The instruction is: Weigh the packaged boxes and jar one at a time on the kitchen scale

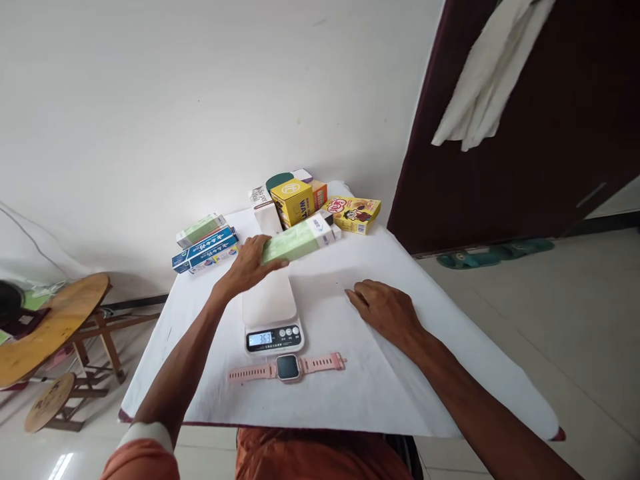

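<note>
My left hand (pixel 254 261) grips one end of a long green and white carton (pixel 300 239), held tilted just above the far end of a white digital scale (pixel 269 303). Whether the carton touches the weighing plate, I cannot tell. The scale's lit display (pixel 260 339) appears to read 363. On the tablecloth right of the scale rests my right hand (pixel 385 308), its fingers curled in and nothing visible in them. In front of the scale lies a smartwatch (pixel 288 367) with a pink strap, stretched out flat.
Blue toothpaste boxes (pixel 207 250) and another green carton (pixel 200 229) lie at the table's back left. Along the wall stand a yellow box (pixel 293 203), a white box (pixel 265 212) and a yellow snack box (pixel 353 212). A wooden table (pixel 75 317) is on the left.
</note>
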Tool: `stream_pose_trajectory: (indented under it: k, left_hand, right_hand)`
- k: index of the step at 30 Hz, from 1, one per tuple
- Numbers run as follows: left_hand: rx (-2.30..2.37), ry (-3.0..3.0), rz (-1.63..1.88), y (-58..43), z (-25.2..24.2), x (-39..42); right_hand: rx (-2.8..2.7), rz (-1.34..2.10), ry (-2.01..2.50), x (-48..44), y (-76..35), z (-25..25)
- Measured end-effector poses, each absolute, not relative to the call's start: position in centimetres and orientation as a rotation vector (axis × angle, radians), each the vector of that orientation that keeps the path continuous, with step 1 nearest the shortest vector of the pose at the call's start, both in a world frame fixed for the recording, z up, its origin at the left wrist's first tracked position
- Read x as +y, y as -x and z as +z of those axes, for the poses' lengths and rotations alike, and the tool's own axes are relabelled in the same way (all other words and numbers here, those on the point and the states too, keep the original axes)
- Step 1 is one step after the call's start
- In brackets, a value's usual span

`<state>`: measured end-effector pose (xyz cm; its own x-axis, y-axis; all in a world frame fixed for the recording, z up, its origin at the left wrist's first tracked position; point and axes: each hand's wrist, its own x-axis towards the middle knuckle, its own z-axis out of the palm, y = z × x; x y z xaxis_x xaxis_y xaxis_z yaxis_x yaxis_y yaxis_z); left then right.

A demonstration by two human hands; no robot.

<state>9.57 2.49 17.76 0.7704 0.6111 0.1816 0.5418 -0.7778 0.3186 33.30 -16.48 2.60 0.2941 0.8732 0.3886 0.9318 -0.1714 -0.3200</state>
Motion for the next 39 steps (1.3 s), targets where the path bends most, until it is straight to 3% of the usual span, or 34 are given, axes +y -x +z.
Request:
stream_pose_trajectory:
  k: [8, 24, 30, 35, 39]
  left_hand:
    - [0.915, -2.702, 0.183, 0.3, 14.9, -1.8]
    - [0.985, -2.737, 0.219, 0.5, 14.1, -2.1]
    - [1.239, -2.801, 0.499, 2.6, 16.5, 4.0]
    - [1.7, -2.745, 0.423, 2.8, 18.8, 12.4]
    - [1.798, -2.712, 0.367, 2.3, 18.3, 16.3]
  right_hand:
    - [-1.573, -0.11, 2.059, -16.5, -33.3, 3.0]
    - [-1.574, -0.092, 2.027, -16.5, -33.6, 2.5]
    - [-1.57, -0.109, 2.023, -16.5, -33.5, 2.7]
    - [-1.56, -0.111, 2.029, -16.5, -33.4, 2.6]
    - [-1.563, -0.121, 2.031, -16.6, -33.6, 2.4]
